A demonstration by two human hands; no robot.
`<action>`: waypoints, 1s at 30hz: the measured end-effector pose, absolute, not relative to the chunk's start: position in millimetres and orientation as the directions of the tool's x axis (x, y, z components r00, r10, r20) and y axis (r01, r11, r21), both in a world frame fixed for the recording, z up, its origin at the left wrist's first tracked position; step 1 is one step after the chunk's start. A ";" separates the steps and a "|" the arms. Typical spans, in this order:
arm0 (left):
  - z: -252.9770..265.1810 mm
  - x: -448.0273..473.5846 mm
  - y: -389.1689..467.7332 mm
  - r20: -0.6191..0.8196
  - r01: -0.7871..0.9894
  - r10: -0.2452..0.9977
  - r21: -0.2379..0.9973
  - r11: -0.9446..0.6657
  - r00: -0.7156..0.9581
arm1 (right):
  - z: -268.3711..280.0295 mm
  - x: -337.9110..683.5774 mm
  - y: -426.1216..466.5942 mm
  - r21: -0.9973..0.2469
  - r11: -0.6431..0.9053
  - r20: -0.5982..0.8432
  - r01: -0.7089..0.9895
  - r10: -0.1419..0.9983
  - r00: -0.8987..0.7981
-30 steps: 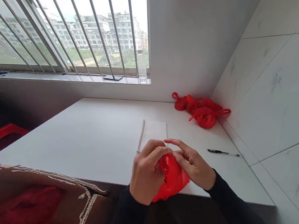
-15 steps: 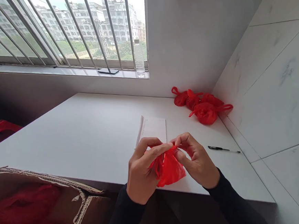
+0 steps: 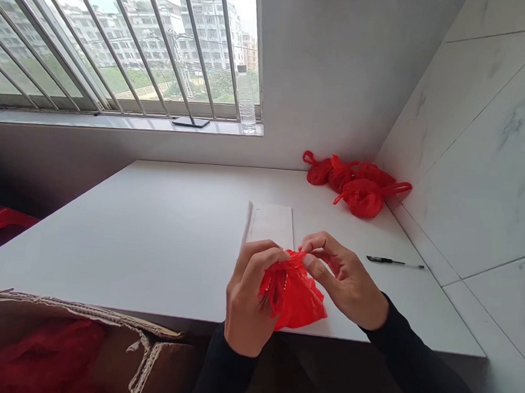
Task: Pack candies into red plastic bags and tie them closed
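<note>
Between my hands, over the table's front edge, is a thin red plastic bag (image 3: 302,299), crumpled and gathered at its top. My left hand (image 3: 250,295) is closed on the bag's left side, its fingertips partly hidden by the folds. With thumb and fingers, my right hand (image 3: 342,275) pinches the upper right edge of the bag. Just behind the hands lies an open notebook (image 3: 272,221) with small writing on its page, its lower part covered by my hands and the bag.
Several knotted red bags (image 3: 365,195) lie in the table's far right corner. A black pen (image 3: 387,261) rests to the right. An open cardboard box (image 3: 165,364) with red plastic inside stands at front left. A bottle (image 3: 247,104) and a phone (image 3: 191,122) sit on the windowsill.
My fingers have shifted along the bag's top, and more of its gathered upper edge now shows between my two hands. The things on the table have stayed put.
</note>
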State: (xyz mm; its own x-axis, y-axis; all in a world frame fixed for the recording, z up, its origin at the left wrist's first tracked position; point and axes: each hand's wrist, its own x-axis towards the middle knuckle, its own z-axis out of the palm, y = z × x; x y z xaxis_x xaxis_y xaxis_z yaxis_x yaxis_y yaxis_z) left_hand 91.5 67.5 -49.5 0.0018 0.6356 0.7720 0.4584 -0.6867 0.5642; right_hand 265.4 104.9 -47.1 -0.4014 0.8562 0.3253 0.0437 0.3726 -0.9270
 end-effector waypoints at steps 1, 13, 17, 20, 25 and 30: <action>-50.3 90.6 66.3 0.763 0.457 0.646 0.568 -0.684 0.019 | -47.2 265.7 104.7 -0.931 0.364 0.334 0.008 0.863 -0.380; -81.5 74.8 49.1 0.644 0.658 0.765 0.568 -0.495 0.020 | -67.1 276.9 105.3 -0.931 0.359 0.346 0.067 0.926 -0.149; -104.7 60.5 36.4 0.507 0.629 0.817 0.737 -0.248 -0.273 | -98.2 296.3 114.6 -0.955 0.269 0.271 0.124 0.963 -0.003; -113.5 62.9 31.3 0.324 0.456 0.821 0.886 -0.090 -0.469 | -118.2 303.1 119.5 -0.988 0.157 0.157 0.005 0.987 0.032; -114.9 89.6 39.1 0.273 0.383 0.831 0.920 -0.079 -0.485 | -122.0 289.2 119.7 -0.984 -0.027 0.014 -0.174 0.973 -0.231; -128.5 108.9 52.9 0.221 0.444 0.879 0.896 -0.011 -0.424 | -113.5 256.2 107.5 -0.992 0.115 0.091 0.044 0.929 -0.360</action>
